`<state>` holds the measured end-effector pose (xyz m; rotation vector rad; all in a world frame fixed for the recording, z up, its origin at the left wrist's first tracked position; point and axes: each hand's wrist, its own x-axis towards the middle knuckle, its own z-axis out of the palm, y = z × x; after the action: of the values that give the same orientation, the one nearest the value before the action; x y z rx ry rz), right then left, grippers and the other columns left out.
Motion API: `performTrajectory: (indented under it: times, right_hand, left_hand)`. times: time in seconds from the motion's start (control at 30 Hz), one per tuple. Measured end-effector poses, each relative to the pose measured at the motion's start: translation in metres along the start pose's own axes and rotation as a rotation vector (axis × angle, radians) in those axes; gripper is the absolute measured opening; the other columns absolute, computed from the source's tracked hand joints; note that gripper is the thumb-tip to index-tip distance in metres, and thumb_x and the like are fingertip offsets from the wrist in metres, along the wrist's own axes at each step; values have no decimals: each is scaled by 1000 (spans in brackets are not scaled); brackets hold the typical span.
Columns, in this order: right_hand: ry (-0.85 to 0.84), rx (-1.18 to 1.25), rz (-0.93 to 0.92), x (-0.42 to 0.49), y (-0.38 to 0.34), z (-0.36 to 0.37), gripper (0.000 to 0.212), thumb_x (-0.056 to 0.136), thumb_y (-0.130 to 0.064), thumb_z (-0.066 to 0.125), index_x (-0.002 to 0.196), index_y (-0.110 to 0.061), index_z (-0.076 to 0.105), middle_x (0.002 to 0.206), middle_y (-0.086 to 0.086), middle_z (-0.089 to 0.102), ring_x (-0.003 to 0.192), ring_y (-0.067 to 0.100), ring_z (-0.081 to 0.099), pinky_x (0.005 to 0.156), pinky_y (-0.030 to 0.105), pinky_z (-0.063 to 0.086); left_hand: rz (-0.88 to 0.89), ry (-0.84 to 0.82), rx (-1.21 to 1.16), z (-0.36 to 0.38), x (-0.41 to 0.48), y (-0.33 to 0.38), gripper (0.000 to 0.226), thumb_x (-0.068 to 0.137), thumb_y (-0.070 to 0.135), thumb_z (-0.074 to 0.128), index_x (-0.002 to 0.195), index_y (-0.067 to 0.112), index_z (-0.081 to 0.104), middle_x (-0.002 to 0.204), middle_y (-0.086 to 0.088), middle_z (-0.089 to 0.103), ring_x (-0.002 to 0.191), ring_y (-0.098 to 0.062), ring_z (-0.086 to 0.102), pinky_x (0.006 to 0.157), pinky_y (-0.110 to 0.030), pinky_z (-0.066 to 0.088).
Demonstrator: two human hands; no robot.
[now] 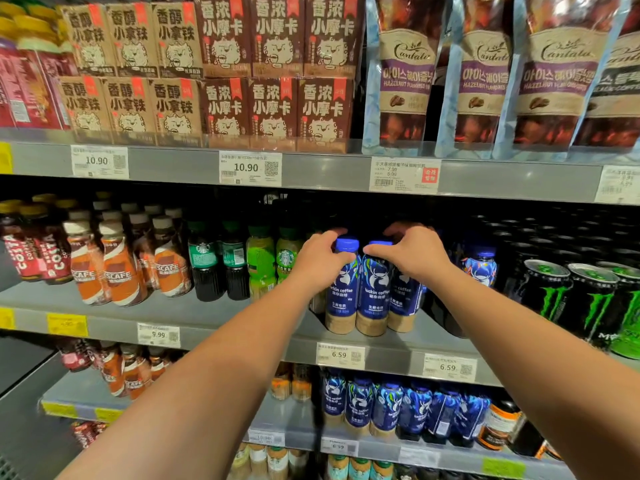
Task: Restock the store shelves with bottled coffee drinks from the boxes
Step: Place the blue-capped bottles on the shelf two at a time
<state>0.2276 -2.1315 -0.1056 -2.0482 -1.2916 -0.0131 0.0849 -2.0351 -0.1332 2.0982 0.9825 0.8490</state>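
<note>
Head view, frame centre: left hand (pixel 320 259) and right hand (pixel 415 258) are each closing around rigid, probably slick, fairly heavy Luckin coffee bottles (pixel 375 289) at their shoulders, the best hold.

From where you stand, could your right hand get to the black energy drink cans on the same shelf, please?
Probably yes. The right hand rests on the blue coffee bottles, and the energy drink cans stand at the open shelf front just to its right, with nothing blocking them.
</note>
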Motion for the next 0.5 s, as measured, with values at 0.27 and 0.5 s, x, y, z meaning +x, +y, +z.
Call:
performTrajectory:
  times: [0.27, 0.5]
  right_hand:
    - [-2, 32, 15, 0, 7, -5, 41, 77, -49, 70, 92, -11, 69, 77, 8, 72, 70, 21, 68, 68, 32, 54]
    - [46, 69, -16, 0, 13, -4, 47, 77, -47, 73, 111, -15, 66, 98, 6, 71, 83, 19, 64, 76, 31, 54]
  left_hand:
    - [47, 93, 37, 10, -2, 3, 44, 87, 30, 66, 128, 18, 58, 111, -9, 56, 102, -25, 57, 89, -39, 50]
    - [42, 165, -45, 17, -2, 5, 47, 81, 31, 72, 124, 18, 62, 112, -8, 63, 100, -24, 61, 87, -41, 53]
